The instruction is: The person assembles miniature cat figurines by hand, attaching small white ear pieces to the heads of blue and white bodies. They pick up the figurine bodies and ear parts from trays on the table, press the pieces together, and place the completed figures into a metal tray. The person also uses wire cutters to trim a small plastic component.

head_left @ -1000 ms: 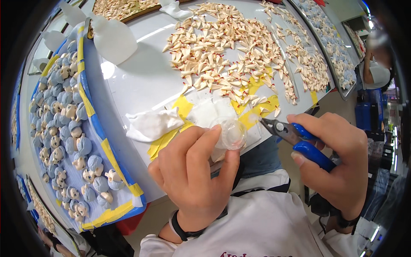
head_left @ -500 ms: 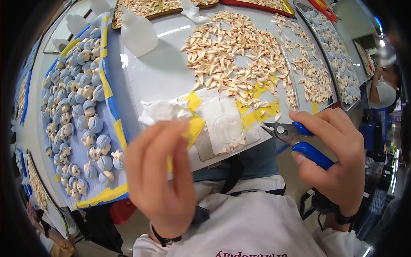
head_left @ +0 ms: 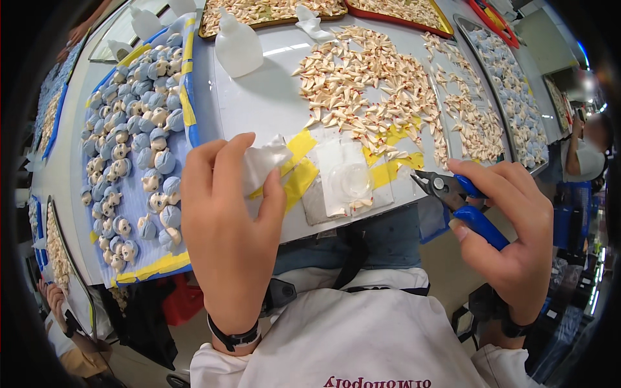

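Observation:
My right hand is closed around blue-handled flush cutters, with the short jaws parted and pointing left over the front of the table. My left hand reaches over a crumpled white tissue, which sits bunched between its thumb and fingers. Between the hands, a small clear round dish rests on a white pad at the table's front edge. A few small cream pieces lie just in front of the dish. Beyond it spreads a large heap of small cream, pointed pieces with red tips.
At left, a blue-lined tray carries many small figure heads with blue caps. A white squeeze bottle stands behind. Trays of pieces line the back, and a metal tray stands at right. Other people are at the sides.
My left hand has come up and forward onto the tissue, which is now more bunched and shifted left. The cutters stay in my right hand. The view has shifted slightly.

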### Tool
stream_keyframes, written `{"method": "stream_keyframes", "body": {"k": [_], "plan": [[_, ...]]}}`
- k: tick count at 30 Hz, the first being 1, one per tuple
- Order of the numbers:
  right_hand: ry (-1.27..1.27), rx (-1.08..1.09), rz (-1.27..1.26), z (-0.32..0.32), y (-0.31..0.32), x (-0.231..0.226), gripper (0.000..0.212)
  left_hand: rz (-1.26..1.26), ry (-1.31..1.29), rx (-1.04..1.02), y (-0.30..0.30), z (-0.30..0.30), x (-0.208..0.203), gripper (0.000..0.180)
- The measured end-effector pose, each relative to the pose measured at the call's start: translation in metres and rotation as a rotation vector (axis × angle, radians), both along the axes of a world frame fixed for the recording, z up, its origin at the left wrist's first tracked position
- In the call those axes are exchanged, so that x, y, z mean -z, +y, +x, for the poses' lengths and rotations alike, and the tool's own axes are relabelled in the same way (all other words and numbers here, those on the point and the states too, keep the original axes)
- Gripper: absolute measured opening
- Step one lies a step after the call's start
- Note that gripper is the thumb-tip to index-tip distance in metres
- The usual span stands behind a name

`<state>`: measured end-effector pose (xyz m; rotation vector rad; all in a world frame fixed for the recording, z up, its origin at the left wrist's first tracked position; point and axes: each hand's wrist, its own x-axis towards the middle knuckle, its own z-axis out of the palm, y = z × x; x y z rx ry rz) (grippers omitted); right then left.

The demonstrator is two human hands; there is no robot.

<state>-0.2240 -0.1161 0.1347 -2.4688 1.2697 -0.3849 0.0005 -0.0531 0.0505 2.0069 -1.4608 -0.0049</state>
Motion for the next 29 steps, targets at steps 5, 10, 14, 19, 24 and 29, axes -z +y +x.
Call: {"method": "stream_keyframes", "body": {"k": [5,10,14,19,24,29], "plan": [[-0.042,-0.048,-0.059,0.002,0.004,0.001,0.054,-0.087,0.368,0.096,0.014,0.001,-0.018,0.03],[0.008,-0.097,-0.057,0.007,0.007,-0.011,0.057,-0.17,1.144,0.277,0.025,-0.008,-0.021,0.038],[0.015,-0.175,-0.06,0.009,0.011,-0.017,0.058,-0.143,1.476,0.232,0.027,-0.02,-0.023,0.046],[0.046,-0.22,-0.038,0.013,0.015,-0.018,0.059,-0.126,1.507,0.249,0.027,-0.025,-0.018,0.047],[0.08,-0.222,-0.032,0.016,0.016,-0.017,0.058,-0.154,1.539,0.241,0.028,-0.031,-0.016,0.046],[0.1,-0.18,-0.067,0.02,0.018,-0.013,0.057,-0.118,1.59,0.272,0.03,-0.027,-0.015,0.048]]}}
